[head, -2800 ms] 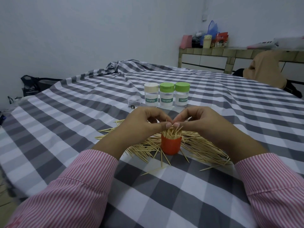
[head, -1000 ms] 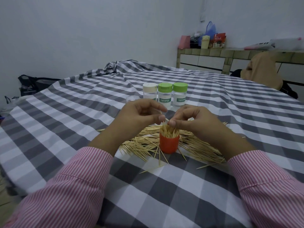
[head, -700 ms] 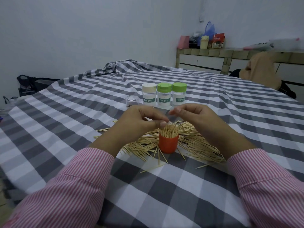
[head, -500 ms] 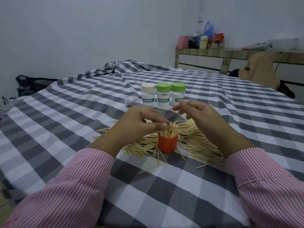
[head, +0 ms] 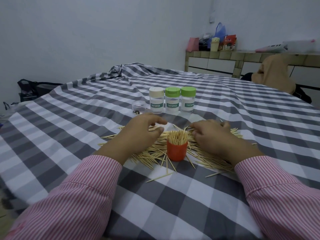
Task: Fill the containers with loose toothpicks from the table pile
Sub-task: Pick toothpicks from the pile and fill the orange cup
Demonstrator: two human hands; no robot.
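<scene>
cup [head: 177, 151] amid toothpicks [head: 207, 157], jars [head: 172, 102] behind

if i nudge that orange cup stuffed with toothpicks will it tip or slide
The orange cup looks short and wide, so it would probably slide rather than tip. Loose toothpicks around its base could snag it. Sticks standing above the rim may spill if it is jolted.

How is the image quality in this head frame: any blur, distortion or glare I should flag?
Head view: dim, even, bluish light with soft shadows and no glare. Wide-angle bending curves the cloth's stripes and the counter. The left hand's fingers are slightly motion-blurred; the orange cup and jar labels stay readable.
</scene>
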